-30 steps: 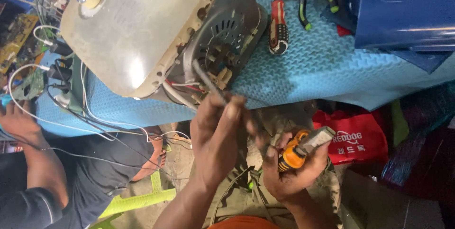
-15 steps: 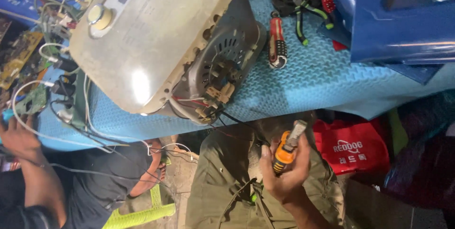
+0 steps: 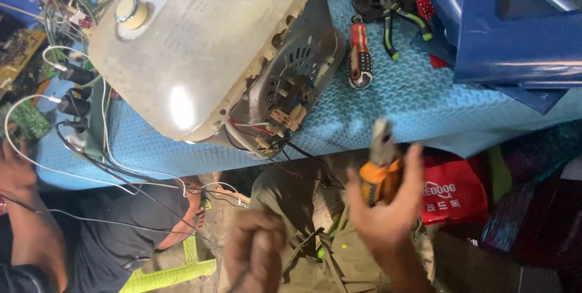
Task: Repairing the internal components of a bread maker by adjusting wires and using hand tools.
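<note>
- Since half a second ago our right hand (image 3: 388, 208) has risen with the orange-handled pliers (image 3: 379, 168), and our left hand (image 3: 257, 250), out of view then, has come in at the bottom edge.
- The right hand is wrapped around the pliers' orange grips; the metal nose points up toward the blue mat (image 3: 424, 105), blurred by motion, so we cannot tell whether the nose is open.
- The left hand is curled into a loose fist, also blurred; we cannot make out whether it holds anything.
- The pale appliance casing (image 3: 206, 44) lies tilted on the mat, its motor end (image 3: 291, 87) hanging over the near edge, wires trailing down.
- A red screwdriver (image 3: 359, 56) lies on the mat just beside the motor end; green-handled cutters (image 3: 394, 23) lie further back.
- At the left, another person's hand (image 3: 15, 168) touches white wires (image 3: 36, 105); their body is cut off by the frame.
</note>
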